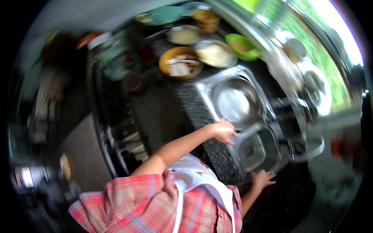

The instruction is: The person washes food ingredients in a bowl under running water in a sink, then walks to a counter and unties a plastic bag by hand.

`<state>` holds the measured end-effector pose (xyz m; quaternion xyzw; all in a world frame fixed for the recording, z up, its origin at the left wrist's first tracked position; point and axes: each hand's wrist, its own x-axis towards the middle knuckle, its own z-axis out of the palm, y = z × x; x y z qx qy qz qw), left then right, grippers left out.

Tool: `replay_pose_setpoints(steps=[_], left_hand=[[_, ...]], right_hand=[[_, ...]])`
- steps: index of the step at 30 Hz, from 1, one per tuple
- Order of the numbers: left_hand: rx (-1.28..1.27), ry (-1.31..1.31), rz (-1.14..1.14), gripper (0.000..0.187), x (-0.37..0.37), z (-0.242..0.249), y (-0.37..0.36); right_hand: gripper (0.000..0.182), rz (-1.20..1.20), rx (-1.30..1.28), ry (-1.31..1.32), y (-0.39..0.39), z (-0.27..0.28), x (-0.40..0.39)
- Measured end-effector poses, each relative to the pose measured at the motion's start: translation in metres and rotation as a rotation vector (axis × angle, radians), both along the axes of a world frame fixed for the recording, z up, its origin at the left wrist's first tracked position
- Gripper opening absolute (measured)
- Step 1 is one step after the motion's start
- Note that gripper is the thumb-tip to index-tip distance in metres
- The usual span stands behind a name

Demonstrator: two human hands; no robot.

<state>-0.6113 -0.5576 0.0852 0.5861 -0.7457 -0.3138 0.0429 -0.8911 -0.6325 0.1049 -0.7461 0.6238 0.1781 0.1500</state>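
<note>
My left hand (223,131) is over the front rim of the steel double sink (204,91), between its two bowls. Its fingers are apart and hold nothing that I can see. A wide, shiny round metal basin (233,103) sits in the farther sink bowl, just beyond that hand. My right hand (263,179) hovers near the end of the smaller sink bowl (252,151), fingers spread and holding nothing. Motion blur hides whether either hand touches the sink.
On the dark counter stand an orange bowl (165,64) with white pieces, a metal bowl (215,53) of pale food and a green bowl (243,46). A dish rack with pots (297,50) lines the window. The faucet (291,149) rises behind the sink.
</note>
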Motion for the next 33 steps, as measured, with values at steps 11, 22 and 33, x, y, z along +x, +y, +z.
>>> replay_pose_setpoints(steps=[11,22,33], left_hand=[[-0.105,1.157,0.655,0.052,-0.121,-0.097,0.330],[-0.594,0.613,1.534,0.045,-0.288,-0.097,0.547],[-0.591,-0.739,2.984,0.032,-0.193,-0.011,0.881]], right_hand=[[0.036,0.834,1.062,-0.932,0.172,0.013,0.124],[0.036,1.563,1.293,0.084,0.291,-0.076,0.195],[0.017,1.783,0.698,-0.493,0.404,-0.050,0.341]])
